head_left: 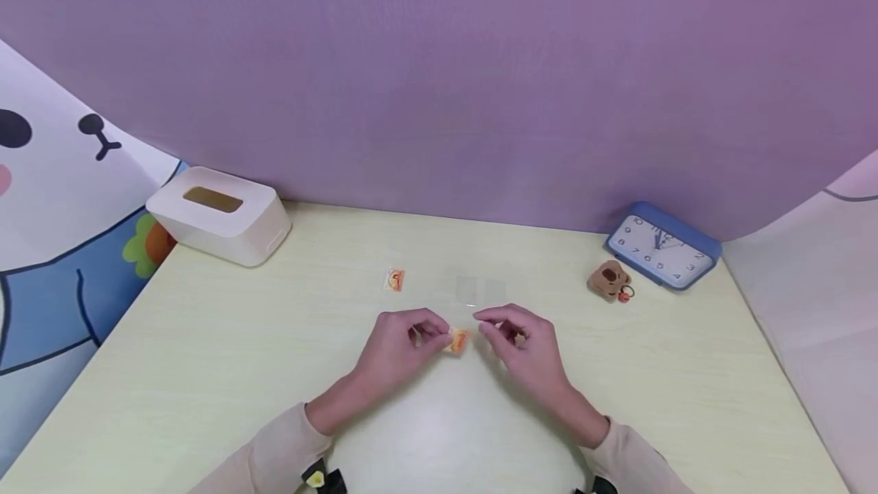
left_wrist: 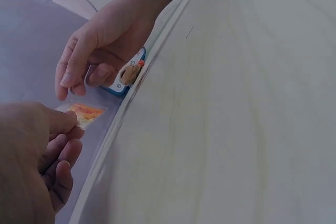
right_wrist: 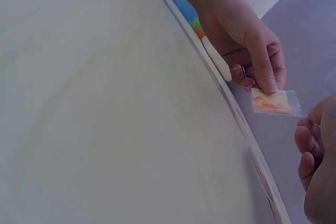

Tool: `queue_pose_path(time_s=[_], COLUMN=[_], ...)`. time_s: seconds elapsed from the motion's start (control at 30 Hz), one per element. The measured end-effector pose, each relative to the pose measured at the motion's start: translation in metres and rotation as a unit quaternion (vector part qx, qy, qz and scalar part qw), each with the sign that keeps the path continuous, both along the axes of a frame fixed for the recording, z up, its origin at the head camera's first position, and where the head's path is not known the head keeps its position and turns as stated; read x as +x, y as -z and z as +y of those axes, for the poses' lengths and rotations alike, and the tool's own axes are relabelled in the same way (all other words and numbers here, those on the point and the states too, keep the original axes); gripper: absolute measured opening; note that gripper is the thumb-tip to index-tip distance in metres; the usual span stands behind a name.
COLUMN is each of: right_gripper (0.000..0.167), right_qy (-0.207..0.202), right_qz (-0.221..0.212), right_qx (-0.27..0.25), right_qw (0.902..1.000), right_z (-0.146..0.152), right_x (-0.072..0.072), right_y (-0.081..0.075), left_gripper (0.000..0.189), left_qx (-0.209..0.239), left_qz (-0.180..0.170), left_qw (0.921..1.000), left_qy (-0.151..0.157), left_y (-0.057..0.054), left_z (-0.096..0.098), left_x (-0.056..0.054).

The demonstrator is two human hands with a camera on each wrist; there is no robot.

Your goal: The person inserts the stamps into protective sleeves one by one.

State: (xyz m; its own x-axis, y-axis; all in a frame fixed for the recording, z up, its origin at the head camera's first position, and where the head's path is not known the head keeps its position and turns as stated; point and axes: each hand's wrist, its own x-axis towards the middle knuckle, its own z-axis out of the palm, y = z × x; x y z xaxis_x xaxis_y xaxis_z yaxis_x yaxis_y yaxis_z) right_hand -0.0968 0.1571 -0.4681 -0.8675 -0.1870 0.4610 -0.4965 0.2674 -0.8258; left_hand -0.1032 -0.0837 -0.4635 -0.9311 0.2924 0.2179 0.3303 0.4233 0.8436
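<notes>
Small printed packet (head_left: 459,341): above worktop (head_left: 206,326), between side edges | left hand (head_left: 400,341): fingers pinching it | right hand (head_left: 521,338): fingers near clear end, grip unclear | step: presumably opening or sealing | next: needs precise pinch

The packet (right_wrist: 272,102) looks like clear plastic, the table (head_left: 425,433) smooth wood, the backdrop (head_left: 439,90) matt cloth.

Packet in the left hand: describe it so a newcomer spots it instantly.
On the pale table, look near the middle for the left hand. Its fingertips pinch a small clear packet with an orange-and-yellow insert. A similar orange-printed packet lies farther back on the table; only this one is held.
</notes>
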Motion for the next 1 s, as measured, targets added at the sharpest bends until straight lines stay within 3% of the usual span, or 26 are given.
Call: queue_pose_path(time_s=[0.1,0.5,0.77,1.0], right_gripper=[0.016,0.021,0.024,0.024], right_qy=[0.015,0.047,0.055,0.051], right_qz=[-0.009,-0.026,-0.015,-0.007], right_qx=[0.008,0.032,0.049,0.062], right_qw=[0.9998,0.998,0.9972,0.9968], right_z=[0.006,0.033,0.043,0.046], right_x=[0.001,0.001,-0.002,-0.004], right_y=[0.0,0.004,0.009,0.013], left_gripper=[0.007,0.006,0.01,0.013], left_qx=[-0.008,-0.098,-0.126,-0.133], left_qz=[-0.005,0.054,0.135,0.129], left_qw=[0.9996,0.9887,0.9748,0.9717], left_qy=[-0.027,-0.101,-0.125,-0.146], left_y=[0.002,0.011,0.019,0.021], left_z=[-0.004,-0.012,-0.012,-0.012], left_x=[-0.005,-0.025,-0.041,-0.051])
